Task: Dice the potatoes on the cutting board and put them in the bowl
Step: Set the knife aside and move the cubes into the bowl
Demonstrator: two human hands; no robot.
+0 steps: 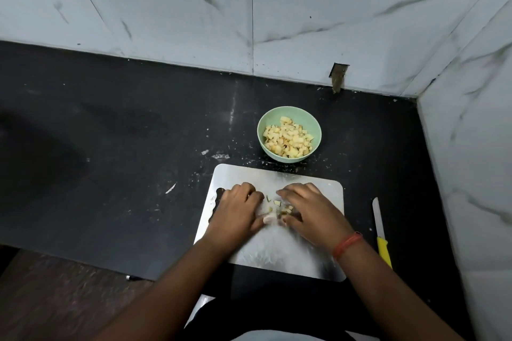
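Observation:
A steel cutting board [318, 252] lies on the black counter in front of me. A small heap of diced potato [279, 209] sits near its middle. My left hand [238, 210] and my right hand [313, 210] rest palm down on the board on either side of the heap, fingers cupped inward against the pieces. Neither hand visibly holds anything; the fingertips are partly hidden. Behind the board stands a pale green bowl [277, 119] with several potato cubes [288, 140] in it.
A knife with a yellow handle [381, 232] lies on the counter right of the board, blade pointing away. White tiled walls close the back and right sides. Potato scraps speckle the black counter [124, 147] around the bowl.

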